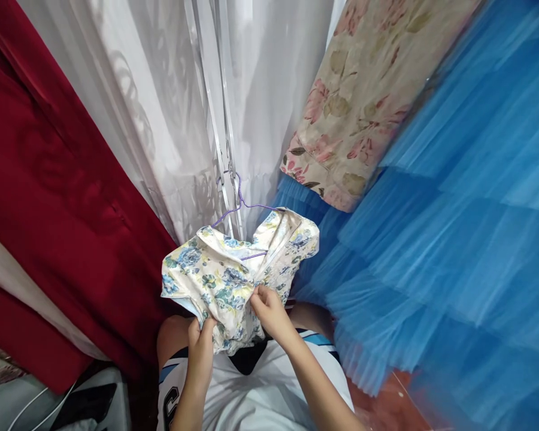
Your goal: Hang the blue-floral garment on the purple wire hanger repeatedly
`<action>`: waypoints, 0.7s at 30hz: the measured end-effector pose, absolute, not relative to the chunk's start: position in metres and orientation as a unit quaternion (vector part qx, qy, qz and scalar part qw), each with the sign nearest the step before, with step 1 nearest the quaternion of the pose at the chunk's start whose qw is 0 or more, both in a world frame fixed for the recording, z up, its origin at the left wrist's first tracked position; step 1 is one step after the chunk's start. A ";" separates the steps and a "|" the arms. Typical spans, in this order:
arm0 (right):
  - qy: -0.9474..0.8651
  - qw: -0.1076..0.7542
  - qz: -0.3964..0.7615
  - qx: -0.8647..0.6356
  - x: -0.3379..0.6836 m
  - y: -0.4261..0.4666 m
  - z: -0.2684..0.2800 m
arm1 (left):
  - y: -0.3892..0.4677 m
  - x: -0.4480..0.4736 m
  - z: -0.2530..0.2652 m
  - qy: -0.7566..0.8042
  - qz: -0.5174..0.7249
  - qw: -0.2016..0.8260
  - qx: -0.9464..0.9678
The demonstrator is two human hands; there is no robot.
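A small floral blouse (229,275), cream with blue, yellow and green flowers, hangs in front of me on a purple wire hanger (241,202). The hanger's hook is caught at a white metal stand (224,149). My right hand (267,305) pinches the front of the blouse near its middle, below the V-shaped neckline. With thumb and fingers my left hand (201,335) grips the lower left side of the cloth, under the sleeve. Part of the left fingers is hidden behind the fabric.
White curtains (157,108) hang behind the stand. To the left is red cloth (63,179); to the right hang a pink-flowered cream cloth (345,120) and a layered blue tulle skirt (413,257). A grey plastic surface (117,395) with a dark object stands at lower left.
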State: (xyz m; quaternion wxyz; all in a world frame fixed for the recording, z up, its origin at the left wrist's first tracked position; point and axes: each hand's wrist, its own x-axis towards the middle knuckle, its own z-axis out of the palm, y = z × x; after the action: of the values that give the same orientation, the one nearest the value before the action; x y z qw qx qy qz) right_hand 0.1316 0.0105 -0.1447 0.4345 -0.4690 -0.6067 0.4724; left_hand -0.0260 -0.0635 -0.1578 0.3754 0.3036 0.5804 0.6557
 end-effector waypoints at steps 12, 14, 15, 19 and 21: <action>-0.572 0.397 0.590 -0.410 0.158 -0.010 -0.126 | -0.041 0.020 -0.176 0.581 0.503 0.120 0.628; -0.571 0.403 0.592 -0.401 0.158 -0.007 -0.122 | -0.029 0.028 -0.177 0.582 0.478 0.124 0.646; -0.568 0.412 0.590 -0.400 0.159 -0.002 -0.117 | -0.024 0.031 -0.176 0.580 0.464 0.118 0.659; -0.556 0.480 0.557 -0.387 0.161 0.037 -0.078 | -0.012 0.034 -0.162 0.558 0.365 0.085 0.741; -0.563 0.510 0.542 -0.360 0.158 0.062 -0.049 | -0.011 0.034 -0.154 0.555 0.304 0.066 0.772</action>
State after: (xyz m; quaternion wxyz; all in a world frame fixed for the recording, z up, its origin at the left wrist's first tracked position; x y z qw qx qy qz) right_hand 0.1582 0.0619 -0.0492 0.5102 -0.3597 -0.5630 0.5415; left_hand 0.0336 -0.0107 -0.1541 0.0659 0.7717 0.5546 0.3043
